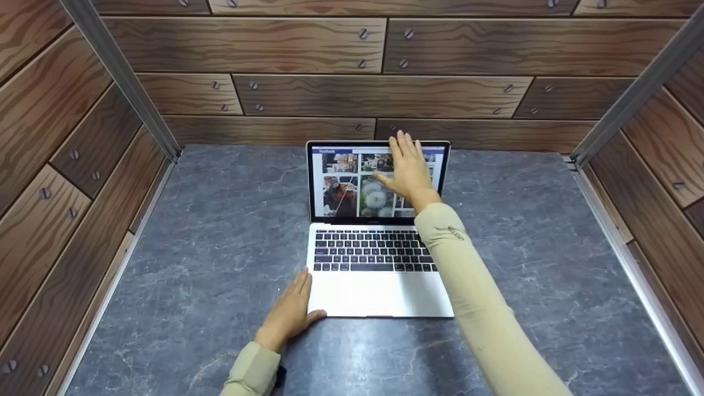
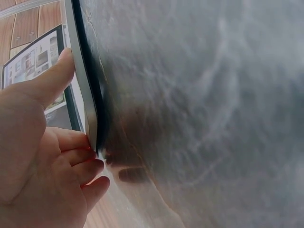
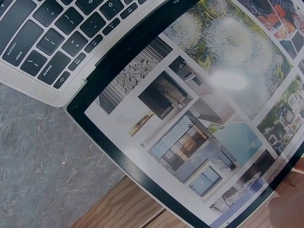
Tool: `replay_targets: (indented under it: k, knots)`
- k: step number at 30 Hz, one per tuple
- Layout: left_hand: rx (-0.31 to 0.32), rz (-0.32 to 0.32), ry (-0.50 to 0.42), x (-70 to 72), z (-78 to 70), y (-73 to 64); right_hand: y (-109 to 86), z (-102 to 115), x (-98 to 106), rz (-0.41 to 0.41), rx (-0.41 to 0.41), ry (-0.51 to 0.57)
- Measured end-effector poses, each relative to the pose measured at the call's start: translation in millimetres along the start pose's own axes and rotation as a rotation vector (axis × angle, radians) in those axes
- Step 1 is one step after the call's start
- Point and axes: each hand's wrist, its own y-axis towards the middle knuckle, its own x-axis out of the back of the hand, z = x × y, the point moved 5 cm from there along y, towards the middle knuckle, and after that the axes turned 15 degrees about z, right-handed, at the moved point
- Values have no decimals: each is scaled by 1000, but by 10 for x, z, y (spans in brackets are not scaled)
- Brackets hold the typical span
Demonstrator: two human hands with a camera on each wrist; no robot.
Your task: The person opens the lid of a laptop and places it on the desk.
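A silver laptop lies on the table, its lid raised and the lit screen showing a page of photos. My left hand braces its front-left corner, fingers stretched along the side edge and thumb at the front edge. In the left wrist view, this hand has its thumb against the edge and its fingertips by the corner. Up at the lid's top edge is my right hand, fingers extended past the edge and thumb in front of the screen. Part of the right hand shows beyond the screen in the right wrist view.
The grey marbled table surrounds the laptop. Behind it stands a wood-plank-patterned back wall, with similar panels on both sides. Grey metal posts run up the corners. My right sleeve covers part of the keyboard's right side.
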Motion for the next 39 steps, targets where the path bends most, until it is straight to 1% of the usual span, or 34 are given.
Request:
replay_targets:
  k: [8, 17, 26, 31, 34, 39]
  knots:
    - [-26, -17, -8, -13, 21, -37, 61, -38, -56, -3, 19, 2]
    - [-35, -25, -21, -11, 10, -51, 80, -73, -88, 14, 27, 50]
    - [-31, -31, -9, -14, -9, -34, 119, -99, -57, 28, 11, 41]
    - [-42, -41, -10, -3, -2, -21, 121, -80, -54, 41, -4, 21]
    - [-42, -47, -8, 3, 5, -15, 116, -49, -49, 33, 0, 9]
    - [-46, -43, -10, 8, 0, -2, 84, -43, -82, -6, 4, 2]
